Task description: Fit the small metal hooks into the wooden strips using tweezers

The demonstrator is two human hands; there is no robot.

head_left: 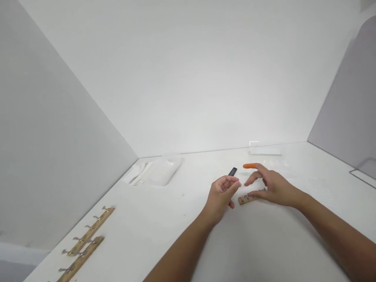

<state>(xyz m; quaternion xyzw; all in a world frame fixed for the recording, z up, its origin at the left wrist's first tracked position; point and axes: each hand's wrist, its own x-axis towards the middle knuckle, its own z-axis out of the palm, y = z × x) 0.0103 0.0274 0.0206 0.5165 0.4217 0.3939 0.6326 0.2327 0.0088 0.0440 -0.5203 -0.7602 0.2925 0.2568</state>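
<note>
My left hand (221,192) hovers just above the white table (164,219), palm turned inward and fingers curled toward the thumb; I cannot make out what, if anything, is in them. My right hand (272,187) is spread, its thumb lying along a short wooden strip with metal hooks (246,199) that rests on the table between both hands. An orange piece (249,165) shows at the tip of my right index finger; whether it is a finger cover or a tool is unclear. A small dark object (232,171) lies just beyond my left fingers.
Two longer wooden hook strips (88,235) (79,261) lie near the table's front left edge. Clear plastic bags (155,172) sit at the back left, a clear box (263,149) at the back, a clear stand (364,172) at the right. White walls enclose the table.
</note>
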